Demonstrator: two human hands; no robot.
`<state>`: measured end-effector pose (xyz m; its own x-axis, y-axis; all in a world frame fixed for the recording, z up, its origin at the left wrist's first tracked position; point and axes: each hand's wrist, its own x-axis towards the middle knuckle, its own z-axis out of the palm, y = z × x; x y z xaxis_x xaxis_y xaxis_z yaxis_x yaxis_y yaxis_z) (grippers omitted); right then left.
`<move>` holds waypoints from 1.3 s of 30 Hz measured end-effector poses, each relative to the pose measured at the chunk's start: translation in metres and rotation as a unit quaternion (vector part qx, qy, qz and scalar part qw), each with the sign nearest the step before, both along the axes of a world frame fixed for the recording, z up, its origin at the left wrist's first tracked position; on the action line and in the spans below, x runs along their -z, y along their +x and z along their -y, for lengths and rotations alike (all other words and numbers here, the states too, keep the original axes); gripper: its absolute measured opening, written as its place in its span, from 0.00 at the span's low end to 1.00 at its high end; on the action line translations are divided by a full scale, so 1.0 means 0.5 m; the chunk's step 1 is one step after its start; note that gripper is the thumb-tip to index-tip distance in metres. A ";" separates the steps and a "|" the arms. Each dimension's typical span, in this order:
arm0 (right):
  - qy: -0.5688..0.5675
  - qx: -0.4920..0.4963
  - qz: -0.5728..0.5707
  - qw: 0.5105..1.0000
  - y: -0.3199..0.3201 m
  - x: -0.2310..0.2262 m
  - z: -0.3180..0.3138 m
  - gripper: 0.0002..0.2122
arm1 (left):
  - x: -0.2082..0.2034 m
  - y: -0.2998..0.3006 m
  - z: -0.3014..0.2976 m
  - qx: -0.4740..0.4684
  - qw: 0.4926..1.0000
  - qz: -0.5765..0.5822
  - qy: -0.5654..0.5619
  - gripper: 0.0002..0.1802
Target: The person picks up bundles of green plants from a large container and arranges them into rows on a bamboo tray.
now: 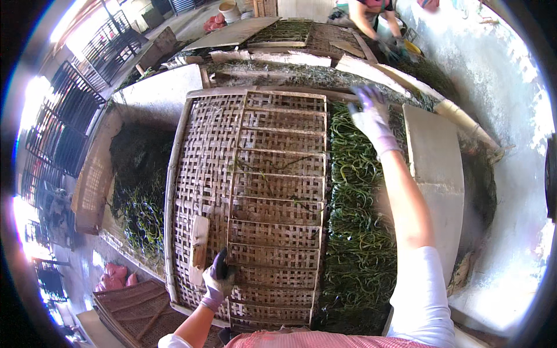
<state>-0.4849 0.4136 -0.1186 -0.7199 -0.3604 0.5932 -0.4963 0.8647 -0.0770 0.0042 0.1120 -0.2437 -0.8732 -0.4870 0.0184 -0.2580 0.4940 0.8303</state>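
Pink filled sacks (115, 275) on floor, lower left; more pink sacks (214, 22) at top.

Woven bamboo tray (272, 174), wood-framed: green seaweed strands (354, 232) spread along its right side; small wooden block (199, 246) near its lower-left corner.

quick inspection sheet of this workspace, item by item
surface: woven bamboo mat frame lying flat, a few green strands on it
job's things: layer of green strands spread along the frame's right side; flat wooden piece lying on the mat
clutter: dark green heap in the bin to the left; pale board to the right
grippers: left hand, gloved, on a frame slat beside the wooden piece; right hand, gloved, spread over the far strands
cables: nothing seen
surroundings: another person working at the far end; metal railings left
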 end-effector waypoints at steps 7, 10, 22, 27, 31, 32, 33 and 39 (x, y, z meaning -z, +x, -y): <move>0.085 0.062 0.256 0.961 -0.043 0.022 0.111 0.10 | -0.061 -0.024 -0.019 0.048 0.993 0.000 -0.111 0.30; -0.539 -0.146 0.160 0.814 -0.114 0.067 -0.017 0.04 | -0.037 -0.034 -0.016 0.045 0.996 0.004 -0.073 0.29; -0.081 -0.218 0.141 0.962 0.080 -0.004 -0.079 0.21 | -0.048 -0.013 -0.013 0.044 0.987 0.008 -0.156 0.30; 0.122 -0.076 0.222 0.964 0.197 0.031 0.025 0.12 | -0.045 -0.034 -0.021 0.066 0.988 -0.053 -0.129 0.30; 0.134 -0.036 0.125 0.983 0.214 0.047 0.020 0.23 | -0.030 -0.019 -0.007 0.024 0.998 0.015 -0.059 0.32; 0.173 0.005 0.196 0.965 0.223 0.049 0.039 0.29 | -0.025 -0.006 -0.001 0.016 1.000 0.004 -0.017 0.31; 0.174 0.007 0.201 0.964 0.210 0.073 0.034 0.28 | -0.022 -0.011 -0.004 0.020 0.999 -0.014 0.028 0.31; -0.275 0.058 0.314 0.907 0.196 0.087 0.055 0.09 | -0.070 -0.030 -0.009 0.076 0.992 0.045 -0.094 0.32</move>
